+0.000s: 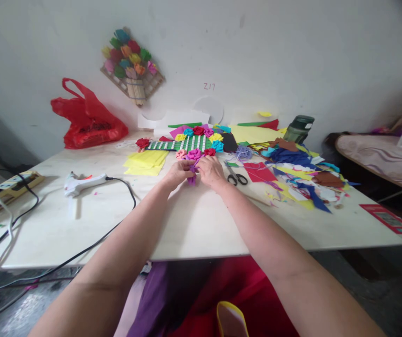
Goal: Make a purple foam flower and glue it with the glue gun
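A strip of purple crepe paper (192, 179) is pinched between my two hands, just above the table's middle. My left hand (179, 172) grips its left side, with the fingers closed. My right hand (210, 171) has its fingers bent over the other side, and part of the paper is hidden under them. Right behind my hands lies a green guitar-shaped piece (186, 143) with white strips, edged with paper roses. A purple-pink rose (194, 154) on its near edge sits at my fingertips. Black-handled scissors (237, 179) lie to the right of my right hand.
A white glue gun (85, 183) with its cord lies left, near a power strip (7, 189). Yellow paper sheets (145, 162) lie left of my hands. Coloured scraps (302, 173) heap up at right, before a green bottle (299, 129). A red bag (86, 121) stands at back left.
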Tool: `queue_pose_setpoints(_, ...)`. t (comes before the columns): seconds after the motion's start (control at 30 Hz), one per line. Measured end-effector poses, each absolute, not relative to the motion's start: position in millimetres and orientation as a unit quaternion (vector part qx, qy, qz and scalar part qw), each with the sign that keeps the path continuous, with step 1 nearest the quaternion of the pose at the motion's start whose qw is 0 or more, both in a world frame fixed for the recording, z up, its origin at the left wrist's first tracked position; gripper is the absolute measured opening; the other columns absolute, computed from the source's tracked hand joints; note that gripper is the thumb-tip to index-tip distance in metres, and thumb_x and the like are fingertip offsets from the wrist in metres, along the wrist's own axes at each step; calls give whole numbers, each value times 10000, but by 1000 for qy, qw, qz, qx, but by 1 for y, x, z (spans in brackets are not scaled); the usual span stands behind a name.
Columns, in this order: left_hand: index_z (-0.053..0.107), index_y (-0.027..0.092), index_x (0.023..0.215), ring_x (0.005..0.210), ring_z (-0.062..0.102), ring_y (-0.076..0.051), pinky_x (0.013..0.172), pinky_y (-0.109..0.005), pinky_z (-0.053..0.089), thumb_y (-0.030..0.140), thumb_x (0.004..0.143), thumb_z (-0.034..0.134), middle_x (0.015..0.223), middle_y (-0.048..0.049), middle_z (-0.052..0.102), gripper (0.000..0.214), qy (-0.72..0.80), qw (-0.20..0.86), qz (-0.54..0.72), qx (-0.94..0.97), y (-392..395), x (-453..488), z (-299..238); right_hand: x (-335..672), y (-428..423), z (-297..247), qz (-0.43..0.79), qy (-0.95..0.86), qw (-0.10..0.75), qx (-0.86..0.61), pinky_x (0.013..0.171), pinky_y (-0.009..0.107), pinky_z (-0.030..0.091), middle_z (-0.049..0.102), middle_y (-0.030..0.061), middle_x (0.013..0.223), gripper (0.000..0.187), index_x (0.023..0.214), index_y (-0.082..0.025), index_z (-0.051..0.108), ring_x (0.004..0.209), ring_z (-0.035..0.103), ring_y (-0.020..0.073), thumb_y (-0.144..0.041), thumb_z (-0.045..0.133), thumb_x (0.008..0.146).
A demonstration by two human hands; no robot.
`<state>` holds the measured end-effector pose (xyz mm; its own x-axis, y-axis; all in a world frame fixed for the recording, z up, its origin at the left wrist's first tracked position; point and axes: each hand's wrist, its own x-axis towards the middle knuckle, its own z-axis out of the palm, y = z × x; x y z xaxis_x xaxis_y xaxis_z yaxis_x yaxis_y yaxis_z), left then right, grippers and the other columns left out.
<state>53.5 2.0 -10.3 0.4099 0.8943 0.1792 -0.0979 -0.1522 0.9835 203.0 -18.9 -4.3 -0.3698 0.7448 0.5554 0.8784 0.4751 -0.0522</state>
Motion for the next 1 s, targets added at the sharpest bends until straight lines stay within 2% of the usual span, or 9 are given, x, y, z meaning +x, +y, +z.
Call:
queue_pose_setpoints(0.2,635,87,972,520,561,-103,524,-222,447,56,532,633,611,-4,626,440,319,578,432,614,2,52,-11,207,-15,-10,-122,-810,284,-498,826,349,311,645,78,947,201,921,-176,663,917,475,225,-229,490,833)
queue_pose_setpoints(0.4,642,81,1032,527,540,-91,515,-206,424,55,535,625,614,4,614,498,322,571,430,620,5,54,-16,204,-14,-14,-130,-803,280,-510,810,352,310,648,80,927,196,866,-168,674,914,473,223,-215,486,833)
queue_pose_setpoints(0.67,673,92,957,496,541,-90,485,-207,421,78,521,643,667,-26,649,437,312,602,414,607,3,51,-14,208,-15,-6,-147,-829,253,-478,875,369,282,627,76,903,192,850,-182,692,905,452,216,-205,503,822)
queue_pose_setpoints(0.93,686,101,963,478,505,-74,471,-203,394,93,536,621,696,-35,662,432,317,583,402,631,3,53,-12,211,-18,-4,-167,-809,286,-485,950,411,243,545,60,1186,144,853,-218,693,1043,408,244,-208,573,775)
queue_pose_setpoints(1.0,687,102,965,508,520,-80,486,-202,402,95,534,616,717,-42,670,437,321,576,397,639,3,54,-11,212,-17,-5,-161,-811,286,-484,954,414,248,545,56,1203,136,839,-213,692,1066,401,247,-202,573,773)
